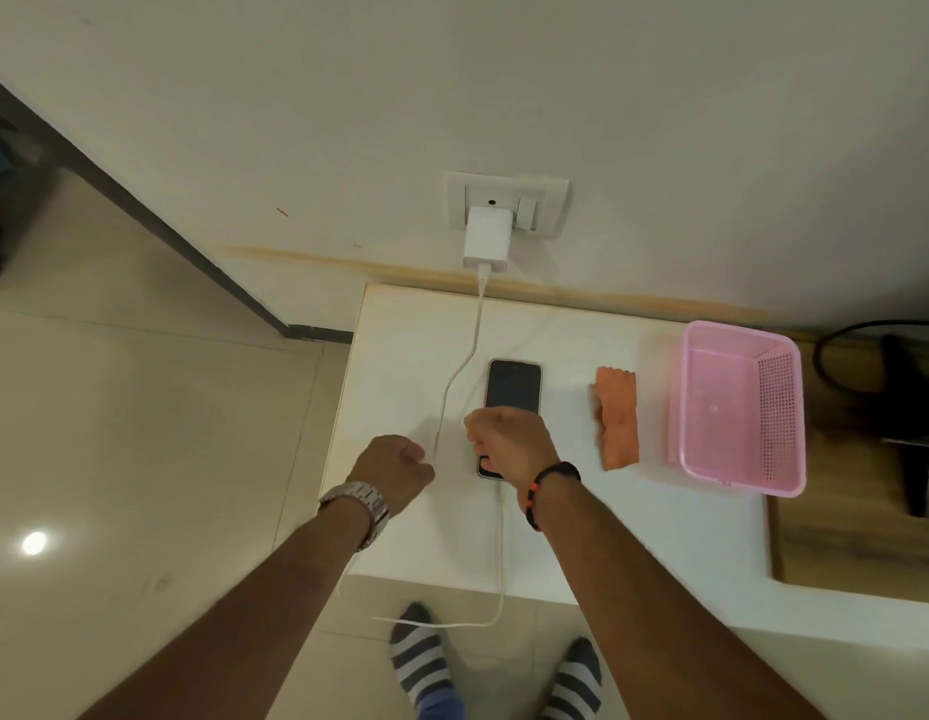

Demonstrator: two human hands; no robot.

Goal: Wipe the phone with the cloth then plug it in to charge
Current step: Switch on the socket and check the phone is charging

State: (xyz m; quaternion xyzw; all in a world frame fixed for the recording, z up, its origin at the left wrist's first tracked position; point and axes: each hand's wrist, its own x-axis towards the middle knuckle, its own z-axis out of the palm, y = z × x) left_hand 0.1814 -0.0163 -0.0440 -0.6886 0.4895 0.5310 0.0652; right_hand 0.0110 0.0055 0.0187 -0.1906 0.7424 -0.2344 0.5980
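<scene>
Right hand (506, 443) pins phone (513, 385) flat, steadying its 6 o'clock port; left hand (394, 466), fisted, grips cable (465, 366) at 9 o'clock.

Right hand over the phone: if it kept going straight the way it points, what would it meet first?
Probably the phone itself: the right hand already covers its near end and aims along the dark screen toward the wall. Past the phone's far edge lies bare table. Height above the screen is unclear.

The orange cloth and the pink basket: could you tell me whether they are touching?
Apart. The head view shows a bare strip of white table between the orange cloth and the pink basket.
</scene>
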